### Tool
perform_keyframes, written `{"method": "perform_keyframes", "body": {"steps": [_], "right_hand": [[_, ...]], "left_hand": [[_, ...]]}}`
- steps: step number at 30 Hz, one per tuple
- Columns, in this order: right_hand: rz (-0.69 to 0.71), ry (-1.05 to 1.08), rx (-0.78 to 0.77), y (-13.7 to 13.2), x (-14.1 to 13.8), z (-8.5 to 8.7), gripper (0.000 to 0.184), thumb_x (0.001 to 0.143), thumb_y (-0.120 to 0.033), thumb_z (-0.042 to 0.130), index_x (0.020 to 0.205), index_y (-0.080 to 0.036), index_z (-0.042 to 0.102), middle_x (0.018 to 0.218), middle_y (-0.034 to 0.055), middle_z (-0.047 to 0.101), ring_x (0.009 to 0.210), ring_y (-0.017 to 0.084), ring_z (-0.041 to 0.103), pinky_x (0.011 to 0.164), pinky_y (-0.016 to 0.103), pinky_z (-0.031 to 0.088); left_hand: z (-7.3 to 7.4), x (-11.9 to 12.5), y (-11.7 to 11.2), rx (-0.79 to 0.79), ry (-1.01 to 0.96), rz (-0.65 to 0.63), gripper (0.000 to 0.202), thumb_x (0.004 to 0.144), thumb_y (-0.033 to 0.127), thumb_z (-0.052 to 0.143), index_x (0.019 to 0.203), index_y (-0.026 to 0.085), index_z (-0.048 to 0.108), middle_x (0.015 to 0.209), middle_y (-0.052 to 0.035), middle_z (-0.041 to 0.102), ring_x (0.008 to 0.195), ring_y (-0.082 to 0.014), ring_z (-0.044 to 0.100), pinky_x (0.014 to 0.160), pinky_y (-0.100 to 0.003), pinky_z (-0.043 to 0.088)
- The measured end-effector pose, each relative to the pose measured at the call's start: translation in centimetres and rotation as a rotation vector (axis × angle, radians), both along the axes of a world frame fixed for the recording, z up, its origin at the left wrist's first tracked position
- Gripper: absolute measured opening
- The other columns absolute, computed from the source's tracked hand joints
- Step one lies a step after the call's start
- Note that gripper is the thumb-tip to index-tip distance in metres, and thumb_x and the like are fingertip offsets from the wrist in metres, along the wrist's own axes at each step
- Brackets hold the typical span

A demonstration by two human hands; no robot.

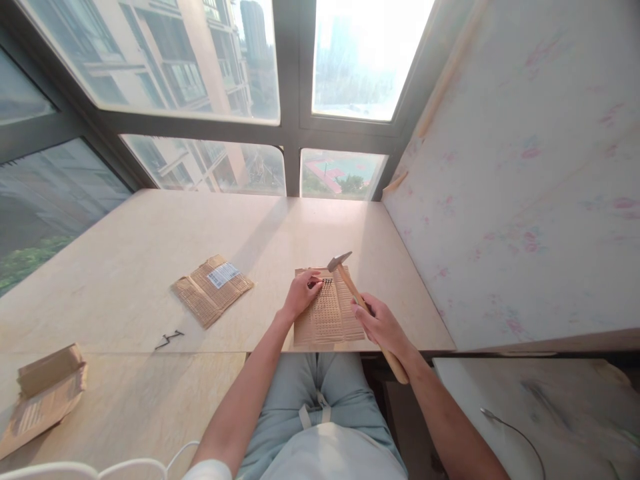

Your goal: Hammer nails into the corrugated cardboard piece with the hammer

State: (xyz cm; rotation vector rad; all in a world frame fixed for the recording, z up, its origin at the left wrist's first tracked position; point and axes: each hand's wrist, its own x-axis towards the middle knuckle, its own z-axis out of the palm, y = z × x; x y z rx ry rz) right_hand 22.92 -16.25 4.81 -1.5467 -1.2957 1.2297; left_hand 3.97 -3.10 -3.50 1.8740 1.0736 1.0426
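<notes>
My right hand [376, 320] is wrapped round the wooden handle of a hammer [345, 272], whose metal head is raised just above the top of a cardboard piece [325, 337]. The cardboard lies flat before me and bears a grid of small marks or holes. A short row of dark nails [327, 281] stands near its upper edge. Beside that row, my left hand [301, 293] is closed in a pinch on what looks like a dark nail, mostly hidden by the fingers.
Several loose dark nails [169, 339] lie on the wooden surface [265, 230] to the left. Behind them is a folded cardboard piece with a label [213, 290]. An opened cardboard packet [47, 397] lies far left. A papered wall [515, 200] bounds the right, windows the back.
</notes>
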Motion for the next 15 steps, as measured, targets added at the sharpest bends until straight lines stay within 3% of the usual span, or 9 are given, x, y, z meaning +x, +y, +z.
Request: {"method": "perform_keyframes", "body": {"steps": [4,7,11,15], "right_hand": [[-0.013,0.036,-0.028,-0.8,0.2,-0.6,0.025,0.088,-0.043,0.054,0.095,-0.019,0.055,0.05,-0.0108,0.041,0.031,0.005,0.032,0.028,0.016,0.027],[-0.026,0.052,-0.028,-1.4,0.4,-0.7,0.026,0.089,-0.044,0.054,0.095,-0.019,0.054,0.051,-0.0114,0.039,0.031,0.005,0.031,0.028,0.017,0.028],[-0.039,0.059,-0.019,-2.0,0.7,-0.5,0.029,0.088,-0.047,0.054,0.095,-0.018,0.054,0.048,-0.0121,0.037,0.03,0.004,0.028,0.028,0.017,0.027],[-0.054,0.038,-0.041,-2.5,1.0,-0.6,0.038,0.086,-0.052,0.057,0.101,-0.017,0.054,0.042,-0.0124,0.037,0.029,0.005,0.027,0.028,0.017,0.025]], "left_hand": [[0.4,-1.0,-0.4,0.075,0.015,-0.007,0.035,0.082,0.022,0.067,0.116,0.02,0.06,0.104,-0.0076,0.073,0.092,-0.0189,0.069,0.084,-0.037,0.055],[0.9,-3.2,-1.3,0.179,0.035,0.118,0.035,0.084,0.026,0.064,0.119,0.021,0.059,0.112,-0.0083,0.069,0.097,-0.0183,0.066,0.085,-0.034,0.053],[0.4,-9.0,-2.9,0.173,0.09,0.518,0.028,0.085,0.037,0.061,0.105,0.018,0.066,0.088,-0.0042,0.068,0.073,-0.0153,0.059,0.069,-0.028,0.049],[-1.4,-17.5,-5.5,-0.012,0.172,0.919,0.028,0.082,0.044,0.059,0.083,0.018,0.068,0.056,0.0036,0.05,0.054,-0.0133,0.048,0.059,-0.025,0.042]]}}
